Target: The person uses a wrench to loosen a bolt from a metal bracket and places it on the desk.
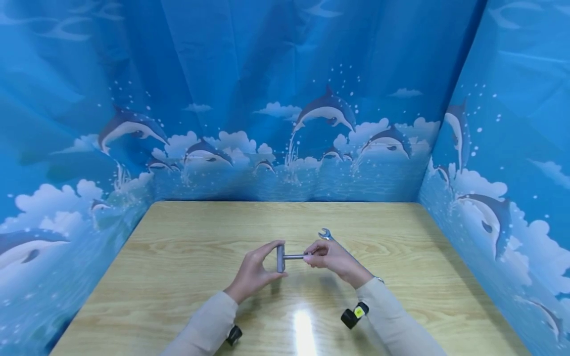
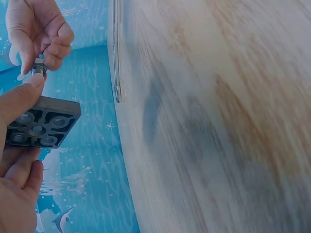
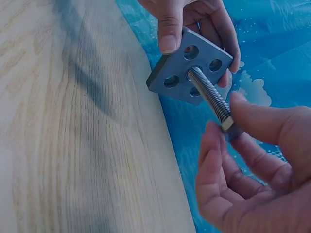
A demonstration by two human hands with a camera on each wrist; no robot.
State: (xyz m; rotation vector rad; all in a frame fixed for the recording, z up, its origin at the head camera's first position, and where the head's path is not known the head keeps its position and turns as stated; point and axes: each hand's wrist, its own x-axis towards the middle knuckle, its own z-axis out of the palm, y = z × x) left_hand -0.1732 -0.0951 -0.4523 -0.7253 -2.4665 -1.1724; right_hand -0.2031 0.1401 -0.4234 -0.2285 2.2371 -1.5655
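My left hand [image 1: 255, 271] holds a square grey metal plate [image 3: 181, 65] on edge above the table, thumb and fingers at its opposite edges. Round holes sit near the plate's corners, and its back, with raised ribs, shows in the left wrist view. From the centre hole a threaded bolt [image 3: 209, 93] sticks out toward my right hand [image 1: 336, 258]. That hand pinches the bolt's far end at a hex piece [image 3: 228, 124] with thumb and fingertips. The fingers partly hide this end, so I cannot tell whether the piece is a head or a nut.
A shiny wrench [image 1: 326, 234] lies on the wooden table [image 1: 200, 227], its open end beyond my right hand and its middle hidden behind the hand and wrist. Blue curtains [image 1: 249, 64] printed with dolphins stand along the table's back and sides.
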